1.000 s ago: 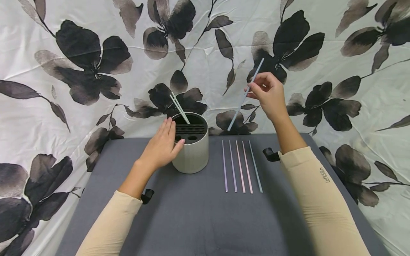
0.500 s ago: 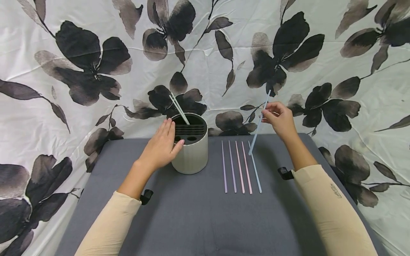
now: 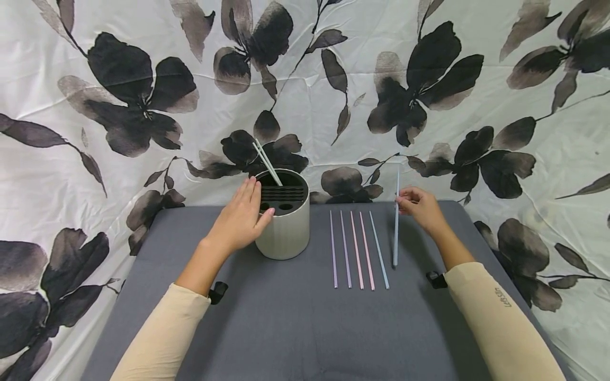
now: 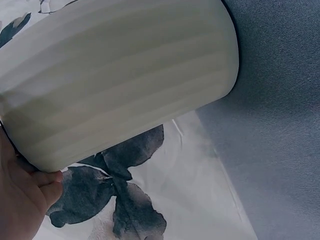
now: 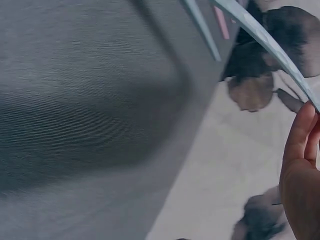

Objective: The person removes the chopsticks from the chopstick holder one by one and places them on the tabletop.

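Observation:
My left hand [image 3: 240, 214] rests on the left rim of a round off-white desk organizer [image 3: 284, 238], fingers straight and thumb at the front edge. The organizer's dark insert has slots and round holes, and pale sticks [image 3: 268, 163] lean in its open rear compartment. In the left wrist view, the organizer's ribbed wall [image 4: 135, 80] fills much of the picture. My right hand [image 3: 421, 209] pinches a thin light-blue stick [image 3: 396, 233] near its middle. That stick stands steeply, its lower end close over the table, right of another blue stick [image 3: 379, 251] lying flat.
Left of the flat blue stick, two pink sticks [image 3: 367, 251] and two purple sticks [image 3: 333, 251] lie in a near-parallel row on the grey table [image 3: 295, 328]. A white floral cloth [image 3: 324, 106] hangs behind the table's far edge.
My right hand has come down and to the right with its blue stick, from in front of the cloth to beside the row. My left hand stays on the organizer.

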The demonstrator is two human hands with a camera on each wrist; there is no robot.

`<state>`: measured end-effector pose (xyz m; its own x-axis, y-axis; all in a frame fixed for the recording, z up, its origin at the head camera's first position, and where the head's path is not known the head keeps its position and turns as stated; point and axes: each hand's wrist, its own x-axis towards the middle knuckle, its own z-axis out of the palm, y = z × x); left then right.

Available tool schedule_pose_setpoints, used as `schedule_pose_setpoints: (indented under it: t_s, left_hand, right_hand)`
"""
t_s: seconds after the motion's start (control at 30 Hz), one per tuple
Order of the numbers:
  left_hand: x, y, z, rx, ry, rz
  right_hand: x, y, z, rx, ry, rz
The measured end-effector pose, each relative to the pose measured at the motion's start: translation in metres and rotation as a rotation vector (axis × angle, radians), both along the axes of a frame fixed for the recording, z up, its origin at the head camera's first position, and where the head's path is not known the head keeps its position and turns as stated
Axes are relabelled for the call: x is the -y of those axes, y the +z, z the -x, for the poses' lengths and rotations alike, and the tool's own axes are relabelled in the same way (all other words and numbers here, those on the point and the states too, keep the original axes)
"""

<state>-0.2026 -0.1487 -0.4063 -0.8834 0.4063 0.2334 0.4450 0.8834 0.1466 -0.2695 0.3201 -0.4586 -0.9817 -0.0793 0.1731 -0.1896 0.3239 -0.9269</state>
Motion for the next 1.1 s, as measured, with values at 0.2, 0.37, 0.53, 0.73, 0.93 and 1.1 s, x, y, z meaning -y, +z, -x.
schedule_pose_setpoints:
  t_s: [0.2, 0.37, 0.53, 0.73, 0.93, 1.1]
  left_hand:
    - [0.001, 0.000, 0.002, 0.006, 0.003, 0.000]
    - [0.004, 0.001, 0.003, 0.016, 0.011, 0.004]
    - [0.004, 0.003, 0.003, 0.006, 0.006, 0.009]
    - [0.002, 0.003, 0.002, 0.009, 0.000, 0.003]
    - [0.000, 0.003, 0.002, 0.019, -0.001, -0.001]
    - [0.000, 0.002, 0.003, 0.023, 0.001, 0.001]
  right_hand:
    - [-0.009, -0.038, 0.009, 0.065, -0.018, -0.062]
    - [-0.006, -0.053, 0.009, 0.108, -0.017, -0.149]
    - [-0.003, -0.064, 0.009, 0.118, -0.027, -0.174]
    - [0.000, -0.073, 0.005, 0.204, -0.063, -0.187]
    - [0.004, -0.082, 0.003, 0.297, -0.117, -0.195]
    - [0.008, -0.088, 0.005, 0.304, -0.134, -0.246]
